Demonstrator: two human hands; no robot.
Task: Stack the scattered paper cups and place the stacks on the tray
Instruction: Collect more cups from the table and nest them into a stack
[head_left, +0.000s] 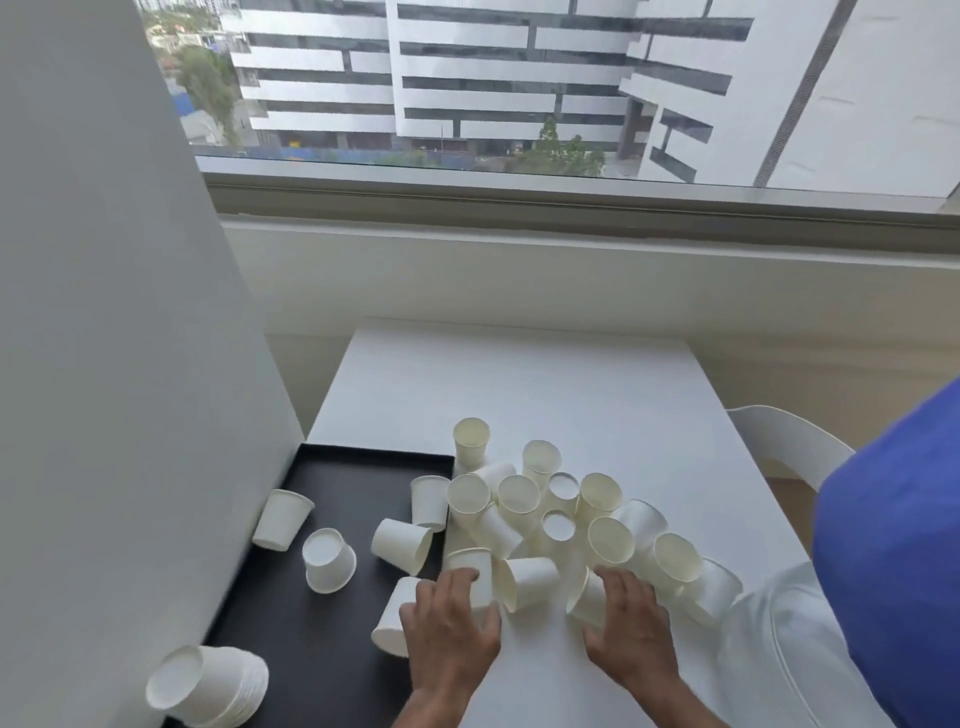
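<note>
A nested stack of cups (208, 687) lies on its side at the near left corner of the black tray (332, 654), with several single cups (329, 560) tipped over further along it. Your left hand (451, 631) curls around an upright cup (474, 571) at the tray's right edge. Your right hand (631, 626) grips a tilted cup (588, 600) on the white table (519, 384). Beyond both hands, a loose pile of cups (545, 506) sits on the table, some upright, some on their sides.
</note>
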